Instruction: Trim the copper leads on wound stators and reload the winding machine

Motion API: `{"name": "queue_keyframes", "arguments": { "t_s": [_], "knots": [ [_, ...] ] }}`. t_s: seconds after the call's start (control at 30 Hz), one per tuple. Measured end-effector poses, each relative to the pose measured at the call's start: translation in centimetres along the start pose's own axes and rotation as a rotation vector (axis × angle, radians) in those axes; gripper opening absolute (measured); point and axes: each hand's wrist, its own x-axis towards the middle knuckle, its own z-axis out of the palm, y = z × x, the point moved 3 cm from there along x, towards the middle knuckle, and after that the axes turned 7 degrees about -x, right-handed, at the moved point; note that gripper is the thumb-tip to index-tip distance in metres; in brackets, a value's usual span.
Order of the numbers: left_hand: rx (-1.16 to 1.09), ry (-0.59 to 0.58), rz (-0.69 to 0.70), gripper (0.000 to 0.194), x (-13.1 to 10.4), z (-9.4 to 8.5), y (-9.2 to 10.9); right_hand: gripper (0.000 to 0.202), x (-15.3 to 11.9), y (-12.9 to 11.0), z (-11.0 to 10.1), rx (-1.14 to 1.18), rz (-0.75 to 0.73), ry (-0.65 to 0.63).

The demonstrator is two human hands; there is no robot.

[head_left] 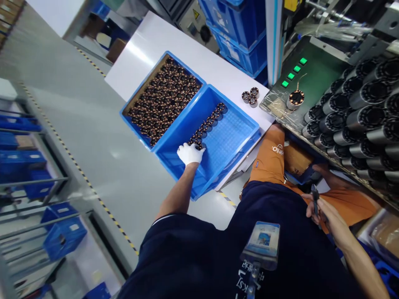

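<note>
My left hand, in a white glove, reaches into a blue bin and has its fingers closed round a copper-wound motor part at the near end of a row. The row of similar parts runs diagonally across that bin. Beside it, a second blue bin is packed with the same copper-wound parts. Bare, my right hand is low at the right over my lap, wrapped round a small dark tool that looks like cutters or pliers.
Three loose parts stand on the white table. On the green machine top are lit green squares, one wound part and stacked metal cylinders. Blue crates are stacked behind a metal post.
</note>
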Motion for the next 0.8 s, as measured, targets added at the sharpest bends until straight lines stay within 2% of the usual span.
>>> {"name": "queue_keyframes", "arguments": {
  "t_s": [0.1, 0.17, 0.2, 0.3, 0.37, 0.4, 0.43, 0.5, 0.53, 0.57, 0.63, 0.7, 0.8],
  "knots": [
    [-0.087, 0.066, 0.012, 0.064, -0.8, -2.3, 2.7, 0.065, -0.1, -0.2, 0.2, -0.018, -0.014, 0.007],
    [-0.178, 0.122, 0.103, 0.066, -1.7, -4.3, 6.2, 0.064, 0.0, -0.3, 0.4, -0.025, -0.020, 0.018],
    [-0.239, 0.146, 0.192, 0.064, -2.3, -5.3, 8.5, 0.063, 0.1, -0.2, 0.5, -0.020, -0.021, 0.032],
    [-0.463, 0.171, 0.593, 0.060, -5.0, -7.5, 17.8, 0.065, 0.8, 0.0, 1.0, -0.001, -0.051, 0.052],
    [-0.561, 0.125, 0.799, 0.066, -7.0, -7.7, 24.7, 0.065, 1.1, 0.1, 1.4, -0.023, -0.100, 0.024],
    [-0.659, 0.062, 0.929, 0.068, -8.1, -7.6, 28.2, 0.064, 1.1, 0.1, 1.5, -0.046, -0.125, 0.003],
    [-0.713, -0.018, 0.994, 0.067, -8.9, -7.1, 31.4, 0.063, 0.9, 0.1, 1.5, -0.070, -0.147, -0.014],
    [-0.782, -0.101, 0.929, 0.062, -9.9, -6.1, 36.2, 0.062, 0.4, 0.1, 1.5, -0.108, -0.177, -0.022],
    [-0.798, -0.120, 0.880, 0.056, -10.2, -5.7, 37.8, 0.062, 0.0, 0.3, 1.4, -0.114, -0.183, -0.012],
    [-0.818, -0.125, 0.833, 0.047, -10.2, -5.3, 38.9, 0.063, -0.5, 0.6, 1.2, -0.110, -0.184, 0.008],
    [-0.886, -0.129, 0.776, 0.031, -9.9, -5.0, 39.5, 0.063, -1.2, 1.5, 0.8, -0.087, -0.170, 0.064],
    [-1.014, -0.149, 0.735, 0.030, -9.3, -5.2, 38.5, 0.062, -1.8, 2.6, 0.3, -0.056, -0.150, 0.123],
    [-1.235, -0.225, 0.710, 0.045, -9.1, -6.0, 35.5, 0.061, -2.6, 3.6, -0.2, -0.021, -0.120, 0.192]
  ]
}}
